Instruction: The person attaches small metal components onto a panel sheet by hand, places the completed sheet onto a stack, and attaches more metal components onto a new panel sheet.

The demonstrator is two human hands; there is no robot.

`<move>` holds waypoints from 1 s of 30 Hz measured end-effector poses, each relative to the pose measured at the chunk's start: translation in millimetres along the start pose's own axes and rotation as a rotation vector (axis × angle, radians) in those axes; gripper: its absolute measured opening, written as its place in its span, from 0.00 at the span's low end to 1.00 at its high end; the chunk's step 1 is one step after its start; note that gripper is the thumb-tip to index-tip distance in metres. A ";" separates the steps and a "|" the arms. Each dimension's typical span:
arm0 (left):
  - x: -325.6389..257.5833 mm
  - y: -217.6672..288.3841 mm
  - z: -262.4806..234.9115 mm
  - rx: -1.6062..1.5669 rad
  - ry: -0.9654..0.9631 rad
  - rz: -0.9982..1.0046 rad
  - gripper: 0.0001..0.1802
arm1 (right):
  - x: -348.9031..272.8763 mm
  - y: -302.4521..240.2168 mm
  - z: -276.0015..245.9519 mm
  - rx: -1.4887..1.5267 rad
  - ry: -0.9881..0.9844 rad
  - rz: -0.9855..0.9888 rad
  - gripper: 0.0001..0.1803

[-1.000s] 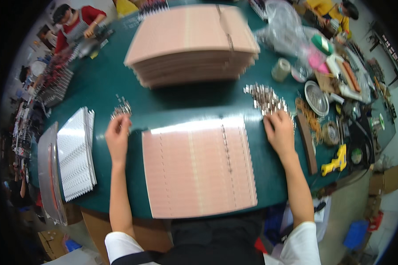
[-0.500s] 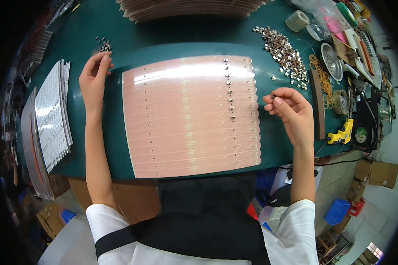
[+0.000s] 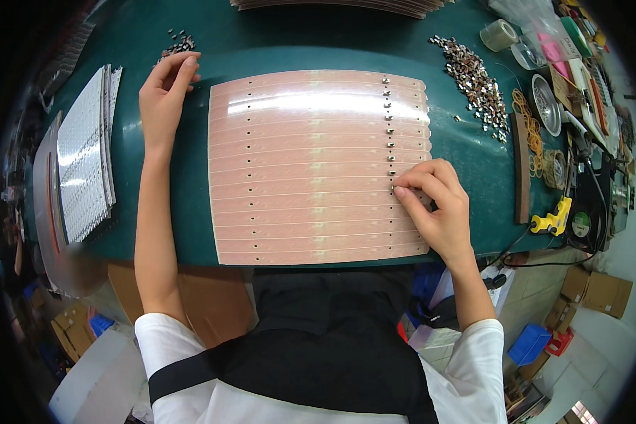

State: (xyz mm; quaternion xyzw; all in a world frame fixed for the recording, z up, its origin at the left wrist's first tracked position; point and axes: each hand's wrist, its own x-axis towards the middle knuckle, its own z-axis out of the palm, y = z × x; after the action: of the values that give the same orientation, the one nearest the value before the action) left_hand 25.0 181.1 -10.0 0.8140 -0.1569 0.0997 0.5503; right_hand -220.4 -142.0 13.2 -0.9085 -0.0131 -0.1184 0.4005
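A pink sheet (image 3: 304, 162), divided into narrow strips with small dark holes along both sides, lies in front of me. Down its right side runs a row of small shiny metal pieces (image 3: 390, 131). My right hand (image 3: 436, 205) is closed in a pinch at the lower end of that row, with a small metal piece (image 3: 394, 187) at its fingertips, touching the sheet. Left of the sheet, my left hand (image 3: 167, 92) has its thumb and fingers drawn together beside a small heap of metal pieces (image 3: 180, 44); anything inside that pinch is hidden.
A bigger pile of metal pieces (image 3: 473, 88) spreads at the far right. Perforated silvery sheets (image 3: 85, 155) are stacked at left, and more sheets (image 3: 353, 6) at the back. A dark bar (image 3: 520, 169), rubber bands (image 3: 533, 134), a metal bowl (image 3: 546, 104) and a yellow glue gun (image 3: 552, 218) line the right.
My right hand has moved left from beside the sheet onto its right side, bringing the small metal piece to the row. My left hand stays by the small heap. The whole view has shifted slightly.
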 end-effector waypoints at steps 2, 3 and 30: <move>0.8 -0.6 0.3 0.005 -0.003 0.010 0.13 | -1.1 -0.4 -0.1 -0.024 0.009 -0.022 0.06; 1.2 -0.7 0.7 0.009 -0.008 0.019 0.13 | -1.1 -0.6 -0.2 -0.024 0.009 -0.023 0.06; -2.1 -2.8 -2.3 0.026 -0.024 -0.031 0.12 | 20.9 7.0 -35.2 -0.097 0.110 0.052 0.06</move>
State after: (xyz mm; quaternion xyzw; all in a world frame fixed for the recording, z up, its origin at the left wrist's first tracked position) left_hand 24.1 184.6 -12.3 0.8247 -0.1492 0.0835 0.5392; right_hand -206.5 -174.0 35.8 -0.9191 0.0382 -0.1583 0.3589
